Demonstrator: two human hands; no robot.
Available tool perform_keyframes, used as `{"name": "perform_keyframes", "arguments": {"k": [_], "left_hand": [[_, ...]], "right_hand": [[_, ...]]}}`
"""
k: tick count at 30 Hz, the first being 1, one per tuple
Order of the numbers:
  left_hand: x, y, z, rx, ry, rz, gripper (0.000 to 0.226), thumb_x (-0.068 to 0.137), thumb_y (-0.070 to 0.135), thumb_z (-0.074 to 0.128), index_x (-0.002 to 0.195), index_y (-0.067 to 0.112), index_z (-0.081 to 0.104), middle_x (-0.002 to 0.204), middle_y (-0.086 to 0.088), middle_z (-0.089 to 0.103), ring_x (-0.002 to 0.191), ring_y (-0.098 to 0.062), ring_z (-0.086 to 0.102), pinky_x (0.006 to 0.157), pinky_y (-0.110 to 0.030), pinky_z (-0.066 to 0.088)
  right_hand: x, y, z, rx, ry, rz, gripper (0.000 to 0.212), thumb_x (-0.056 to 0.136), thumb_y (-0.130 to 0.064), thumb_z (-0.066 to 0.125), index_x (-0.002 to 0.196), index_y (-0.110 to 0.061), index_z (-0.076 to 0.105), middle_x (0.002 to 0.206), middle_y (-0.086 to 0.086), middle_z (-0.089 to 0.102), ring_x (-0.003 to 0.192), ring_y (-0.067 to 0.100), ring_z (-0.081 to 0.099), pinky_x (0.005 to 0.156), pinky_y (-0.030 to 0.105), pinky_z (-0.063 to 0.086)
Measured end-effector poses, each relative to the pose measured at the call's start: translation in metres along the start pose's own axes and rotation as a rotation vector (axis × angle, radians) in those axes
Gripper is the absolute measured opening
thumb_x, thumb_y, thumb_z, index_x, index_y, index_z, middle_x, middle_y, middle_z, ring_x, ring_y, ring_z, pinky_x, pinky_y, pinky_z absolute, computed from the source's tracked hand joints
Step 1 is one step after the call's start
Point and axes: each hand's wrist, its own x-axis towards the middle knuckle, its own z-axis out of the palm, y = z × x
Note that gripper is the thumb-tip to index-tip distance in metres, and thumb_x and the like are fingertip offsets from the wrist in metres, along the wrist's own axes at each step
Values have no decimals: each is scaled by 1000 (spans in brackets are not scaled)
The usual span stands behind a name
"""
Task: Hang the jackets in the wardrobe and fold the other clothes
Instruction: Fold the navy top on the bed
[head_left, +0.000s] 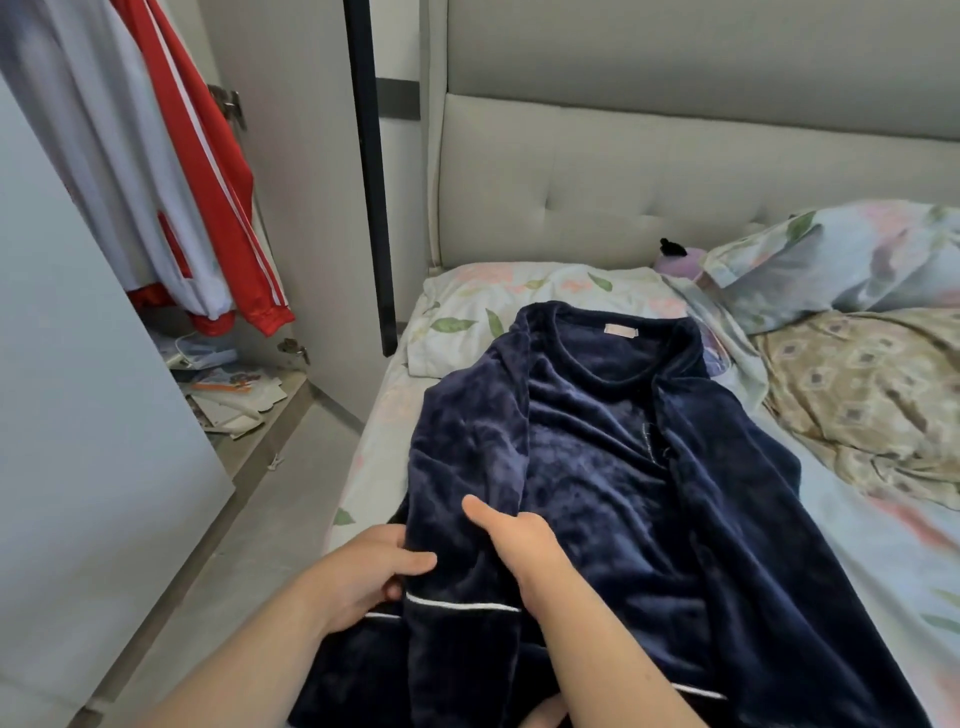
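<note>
the soft, floppy navy blue fleece pyjama top (597, 467) should fold easily from its sleeve (462, 577), which the left hand (363, 566) and right hand (519, 540) both hold in a closed grip.

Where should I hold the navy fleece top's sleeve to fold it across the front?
Grip the sleeve just above its white-piped cuff, coming from the bed edge facing the wardrobe. It lies lengthwise on that half of the navy fleece top, cuff end nearest you; the left hand and right hand pinch it there.
</note>
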Motion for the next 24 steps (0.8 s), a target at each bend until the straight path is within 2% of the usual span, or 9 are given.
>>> {"name": "perform_keyframes", "arguments": {"k": [2, 4, 6, 8, 11, 13, 15, 19, 24], "left_hand": [[-2, -1, 4, 2, 83, 18, 22, 95, 6, 59, 110, 14, 73, 107, -6, 75, 94, -22, 73, 77, -31, 55], [-7, 5, 9, -18, 139, 44, 20, 102, 12, 52, 115, 15, 67, 105, -6, 76, 93, -23, 74, 70, -34, 57], [-16, 12, 9, -50, 203, 67, 17, 101, 22, 56, 114, 14, 64, 100, -6, 77, 85, -21, 74, 62, -32, 57], [-26, 16, 4, -81, 183, 66, 22, 95, 27, 65, 112, 13, 66, 103, -6, 76, 89, -21, 74, 69, -34, 58], [-44, 12, -4, 3, 23, 17, 22, 86, 21, 73, 108, 16, 74, 109, -7, 75, 97, -22, 72, 80, -31, 55], [-49, 3, -6, -86, 37, 46, 30, 76, 14, 78, 103, 4, 66, 105, -10, 72, 92, -26, 68, 82, -32, 51], [-53, -7, -10, -199, 100, 90, 38, 68, 17, 77, 97, 6, 54, 90, -11, 65, 80, -23, 62, 79, -34, 49], [-59, -23, -10, -317, 20, 88, 35, 81, 24, 73, 114, 12, 69, 113, -15, 71, 99, -28, 70, 83, -41, 57], [-60, -24, 0, -356, -26, 96, 28, 83, 18, 67, 107, 5, 74, 118, -22, 69, 109, -34, 68, 83, -36, 58]], "right_hand": [[-13, 9, 4, -135, -51, 26, 52, 67, -38, 82, 112, -14, 69, 101, 5, 76, 92, 27, 72, 89, 41, 58], [-18, 11, 7, -196, -60, 36, 45, 71, -19, 75, 115, -11, 66, 109, 11, 72, 99, 33, 68, 91, 47, 57], [-18, 10, 8, -6, -76, 35, 33, 81, -3, 66, 114, -6, 66, 110, 17, 72, 101, 38, 68, 89, 52, 57], [-18, 7, 14, 296, -116, 51, 27, 91, 5, 56, 116, -3, 64, 108, 22, 72, 98, 42, 70, 81, 54, 59], [-23, 9, 26, 369, -157, 179, 23, 97, -2, 52, 117, 2, 63, 108, 24, 71, 102, 43, 69, 80, 51, 59], [-26, 12, 30, 331, -171, 244, 24, 98, -10, 54, 117, 2, 65, 107, 22, 72, 101, 41, 69, 85, 51, 57], [-26, 13, 29, 361, -188, 264, 28, 100, -16, 54, 120, 2, 65, 108, 22, 72, 99, 39, 69, 84, 50, 58], [-30, 11, 25, 500, -306, 336, 39, 103, -28, 51, 123, 4, 63, 114, 24, 70, 105, 37, 68, 81, 46, 58], [-33, 8, 17, 514, -358, 289, 39, 96, -31, 61, 115, 1, 69, 113, 24, 71, 93, 39, 72, 78, 47, 60]]}}
